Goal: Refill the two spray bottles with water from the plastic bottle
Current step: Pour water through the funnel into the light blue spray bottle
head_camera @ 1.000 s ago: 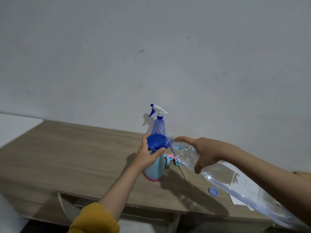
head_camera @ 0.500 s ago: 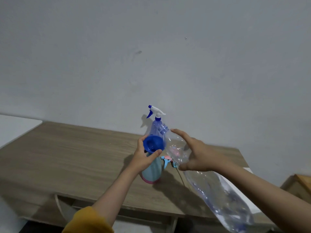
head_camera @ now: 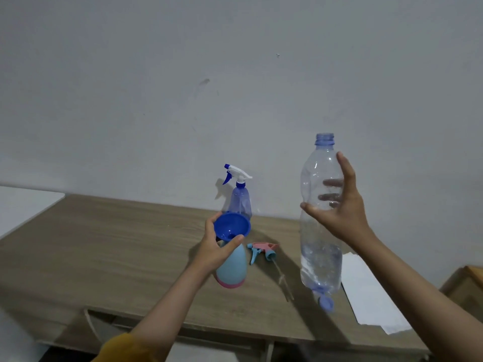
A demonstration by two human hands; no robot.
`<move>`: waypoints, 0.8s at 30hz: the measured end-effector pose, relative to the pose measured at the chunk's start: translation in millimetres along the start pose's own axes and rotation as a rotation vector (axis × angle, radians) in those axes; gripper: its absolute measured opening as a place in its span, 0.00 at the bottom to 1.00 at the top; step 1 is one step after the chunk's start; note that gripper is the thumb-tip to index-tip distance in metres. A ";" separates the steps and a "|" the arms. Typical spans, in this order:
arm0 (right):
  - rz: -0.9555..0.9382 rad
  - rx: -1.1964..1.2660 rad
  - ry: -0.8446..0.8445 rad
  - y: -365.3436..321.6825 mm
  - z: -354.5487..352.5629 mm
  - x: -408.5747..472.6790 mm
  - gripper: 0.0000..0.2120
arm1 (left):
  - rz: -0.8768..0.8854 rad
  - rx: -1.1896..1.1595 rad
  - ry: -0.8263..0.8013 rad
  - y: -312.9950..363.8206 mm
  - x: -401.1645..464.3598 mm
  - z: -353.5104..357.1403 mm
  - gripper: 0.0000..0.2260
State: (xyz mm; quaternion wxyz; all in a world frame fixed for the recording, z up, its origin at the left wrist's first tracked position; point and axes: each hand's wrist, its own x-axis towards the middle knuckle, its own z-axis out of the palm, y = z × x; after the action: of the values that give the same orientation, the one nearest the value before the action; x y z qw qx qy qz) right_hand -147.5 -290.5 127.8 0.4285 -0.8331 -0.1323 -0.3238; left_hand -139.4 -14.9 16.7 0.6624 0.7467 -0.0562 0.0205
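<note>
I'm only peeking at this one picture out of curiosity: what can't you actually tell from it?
- Head view: how full the light blue spray bottle is; its wall is opaque, and the blue funnel and left hand cover its mouth.
- The clear plastic bottle has its base blurred over the blue cap; whether they touch is unclear.
- The white paper is partly hidden by the right hand's forearm.

Clear glossy plastic is seen in the water bottle [head_camera: 321,231]; matt wood grain in the table [head_camera: 104,244]; smooth blue plastic in the funnel [head_camera: 231,227].
</note>
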 end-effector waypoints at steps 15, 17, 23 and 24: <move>0.088 -0.010 0.235 69.1 34.5 -32.2 0.56 | -0.054 0.001 0.035 -3.4 -1.2 1.4 0.38; 0.088 -0.078 0.260 66.9 36.3 -34.6 0.56 | -0.060 0.000 0.027 -1.9 -3.0 1.6 0.38; -0.252 -0.330 0.451 33.4 48.2 -46.0 0.33 | -0.047 0.055 0.008 1.4 -4.6 -1.0 0.39; -0.321 -0.281 0.386 22.6 53.0 -45.8 0.28 | -0.042 0.052 0.002 2.9 -5.4 -1.0 0.38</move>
State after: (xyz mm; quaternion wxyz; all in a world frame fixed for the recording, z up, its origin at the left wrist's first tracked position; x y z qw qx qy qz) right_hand -148.3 -259.1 61.2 0.2691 -0.7757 -0.1323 -0.5554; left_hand -145.0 -13.9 19.2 0.6431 0.7647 -0.0395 0.0089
